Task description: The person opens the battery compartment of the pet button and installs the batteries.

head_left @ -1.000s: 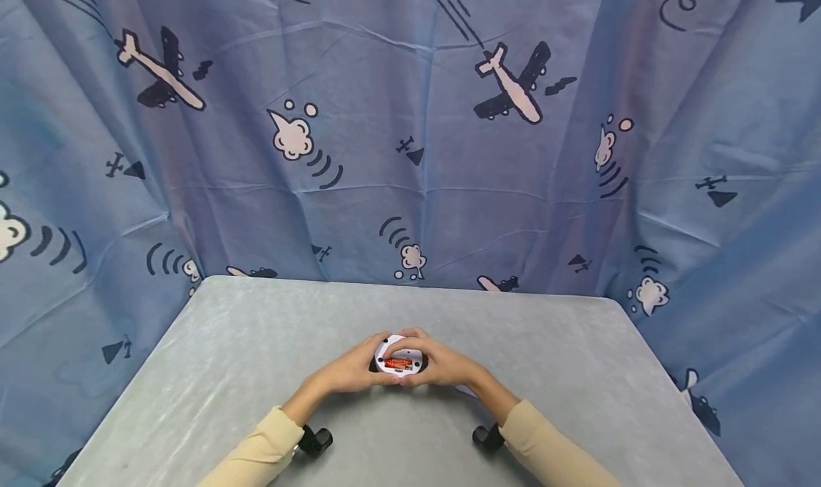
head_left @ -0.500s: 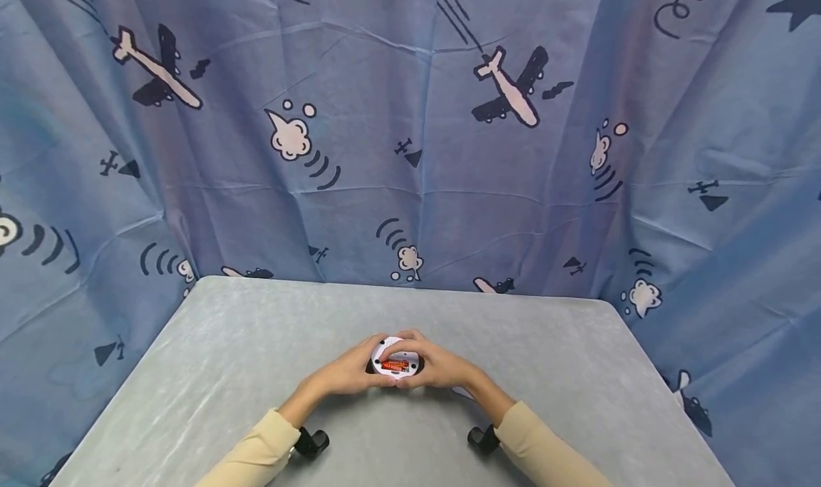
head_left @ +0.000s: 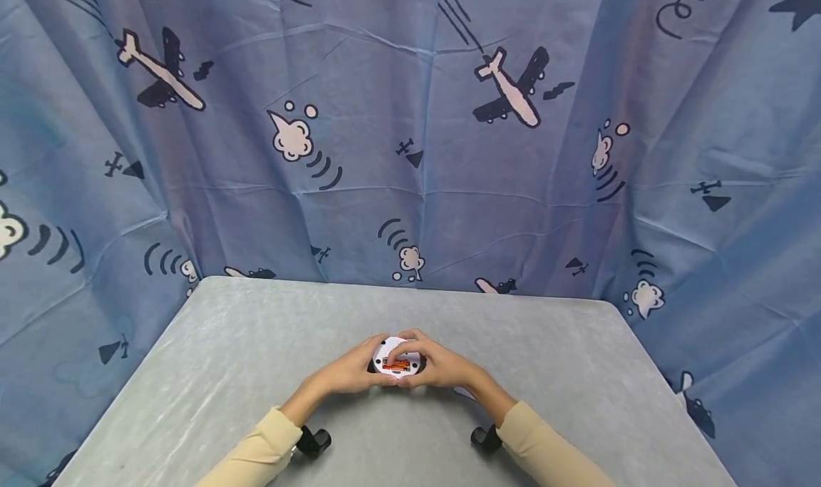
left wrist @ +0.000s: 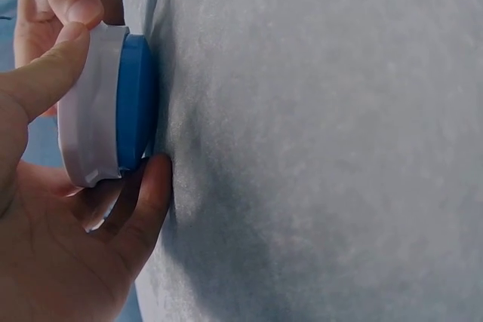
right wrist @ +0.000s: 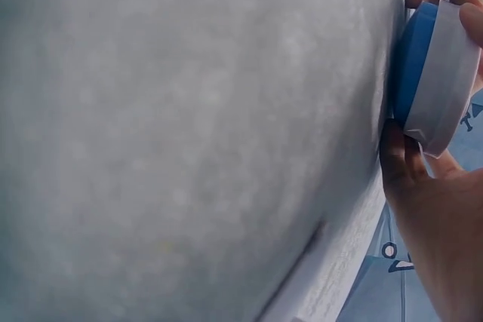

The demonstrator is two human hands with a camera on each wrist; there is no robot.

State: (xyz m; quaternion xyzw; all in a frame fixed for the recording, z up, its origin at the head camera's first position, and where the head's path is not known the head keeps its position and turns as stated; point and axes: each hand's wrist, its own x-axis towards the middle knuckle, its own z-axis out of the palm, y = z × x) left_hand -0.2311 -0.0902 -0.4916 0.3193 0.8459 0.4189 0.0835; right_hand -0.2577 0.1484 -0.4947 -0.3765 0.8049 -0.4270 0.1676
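Both hands hold a round white battery-powered device (head_left: pixel 388 349), its underside with small dark feet facing up. Orange-red batteries (head_left: pixel 399 365) lie in its uncovered compartment. A blue domed part (left wrist: pixel 136 103) faces the table under the white body (right wrist: pixel 444 81). My left hand (head_left: pixel 349 370) grips the left rim, thumb at the near edge, fingers around the far side. My right hand (head_left: pixel 444 366) grips the right rim, with its index finger bent over the top at the batteries. In the left wrist view, the two thumbs meet at the white edge.
A flat pale piece (head_left: pixel 465 393) lies on the grey table (head_left: pixel 269 316) beneath my right wrist, also along the lower edge of the right wrist view. Behind the table hangs a blue curtain (head_left: pixel 359 223) printed with airplanes. Black wrist mounts (head_left: pixel 313 443) sit on both forearms.
The right index finger shifts slightly over the batteries, reaching farther left half a second ago and drawn back now. Both hands keep their grip, and the device stays in place.
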